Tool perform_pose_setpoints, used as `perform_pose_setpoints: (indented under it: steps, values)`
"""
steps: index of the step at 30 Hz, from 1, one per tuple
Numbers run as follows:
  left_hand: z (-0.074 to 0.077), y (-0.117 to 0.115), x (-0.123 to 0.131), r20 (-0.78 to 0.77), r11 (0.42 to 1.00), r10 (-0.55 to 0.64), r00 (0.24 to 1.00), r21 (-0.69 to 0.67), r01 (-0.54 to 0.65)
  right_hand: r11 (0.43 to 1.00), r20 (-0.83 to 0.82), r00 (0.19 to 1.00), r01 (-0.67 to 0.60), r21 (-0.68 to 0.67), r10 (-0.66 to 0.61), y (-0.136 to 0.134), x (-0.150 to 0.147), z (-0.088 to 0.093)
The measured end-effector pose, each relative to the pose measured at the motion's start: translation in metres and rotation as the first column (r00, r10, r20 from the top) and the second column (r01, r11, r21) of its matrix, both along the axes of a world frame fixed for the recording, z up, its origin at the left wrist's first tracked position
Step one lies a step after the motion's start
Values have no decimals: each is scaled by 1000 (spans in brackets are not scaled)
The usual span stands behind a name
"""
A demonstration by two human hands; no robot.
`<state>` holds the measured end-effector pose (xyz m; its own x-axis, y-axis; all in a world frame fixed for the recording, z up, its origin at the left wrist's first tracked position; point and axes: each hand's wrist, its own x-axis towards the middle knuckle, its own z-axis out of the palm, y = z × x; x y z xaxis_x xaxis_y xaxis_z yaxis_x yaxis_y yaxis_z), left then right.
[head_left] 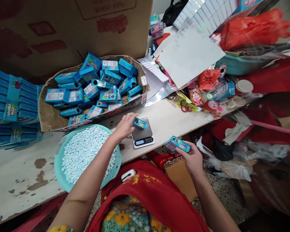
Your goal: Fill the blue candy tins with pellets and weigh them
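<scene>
My right hand [192, 158] grips a small blue candy box [177, 145] in front of the table edge, its round opening facing up. A second blue candy box [140, 123] lies on the dark plate of a digital kitchen scale [143, 140] with a lit display. At that box's left end is my left hand [124, 127], fingers stretched out; whether they touch the box I cannot tell. Under my left forearm stands a turquoise basin [59, 158] holding many small pale-blue candies [83, 148].
A cut-down carton [47, 112] full of blue boxes stands behind the basin. Bundled blue boxes [12, 103] are stacked at the left. White card sheets [188, 54], red plastic bags [253, 30] and loose packets clutter the right. A big cardboard carton [70, 32] rises behind.
</scene>
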<state>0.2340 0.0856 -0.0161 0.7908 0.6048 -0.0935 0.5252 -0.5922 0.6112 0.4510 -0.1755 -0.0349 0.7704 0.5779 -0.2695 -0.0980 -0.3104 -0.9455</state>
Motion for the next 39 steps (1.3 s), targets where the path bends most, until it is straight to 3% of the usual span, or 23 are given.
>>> perform_pose_setpoints:
  steps: [5,7,8,10,12,15,18,20,21,22,24,25,26,27,28,30,33,36,39]
  values:
    - [4,2,0,-16,1000,10,1000,4,-10,1000,-15,1000,-23,0,23,5,-8,-6]
    - [8,3,-19,-3,992,109,994,63,-108,999,-17,999,-34,1,34,8,-9,-7]
    - [9,2,-35,3,970,216,976,111,-215,999,-17,999,-34,3,35,9,-8,-7]
    - [7,-4,-73,20,849,485,874,229,-477,1000,-10,999,-31,0,31,11,-6,-8]
    - [-2,-16,-113,22,714,648,761,329,-618,999,4,1000,-27,-18,27,14,-5,-10]
    - [-21,-39,-153,-61,710,653,755,395,-583,998,22,999,-26,-52,27,21,-5,-15]
    - [-35,-53,-162,-135,728,660,739,360,-583,997,27,998,-56,-44,57,33,-8,-16]
    - [-35,-56,-164,-121,699,705,699,280,-658,996,23,996,-85,-25,85,41,-11,-15]
    - [-33,-56,-166,-76,658,748,660,220,-720,995,20,995,-95,-18,95,45,-12,-15]
    - [-30,-55,-170,-5,585,807,590,133,-800,995,17,995,-103,-15,103,48,-13,-13]
    - [-21,-53,-184,154,362,929,337,-186,-913,994,12,994,-109,-10,110,53,-14,-12]
    - [-16,-52,-192,192,247,965,182,-408,-879,994,8,994,-111,-7,111,55,-14,-11]
    - [-11,-51,-199,183,146,982,39,-619,-772,993,2,993,-115,-6,115,56,-14,-11]
    - [-6,-49,-204,139,71,988,-63,-782,-619,993,-5,993,-117,-5,117,56,-14,-11]
    - [-1,-47,-205,87,24,990,-115,-885,-465,993,-12,993,-119,-6,119,56,-14,-11]
    - [9,-41,-194,9,-19,994,-109,-968,-249,992,-26,992,-128,-12,127,56,-13,-12]
    - [19,-30,-137,-15,-16,1000,-9,-994,-109,992,-42,991,-124,-8,124,55,-12,-15]
    - [20,-17,-53,67,72,993,95,-996,-47,995,-38,995,-98,-9,98,52,-12,-14]
    - [12,-6,19,174,185,977,127,-980,-78,998,-22,997,-68,-15,67,45,-10,-12]
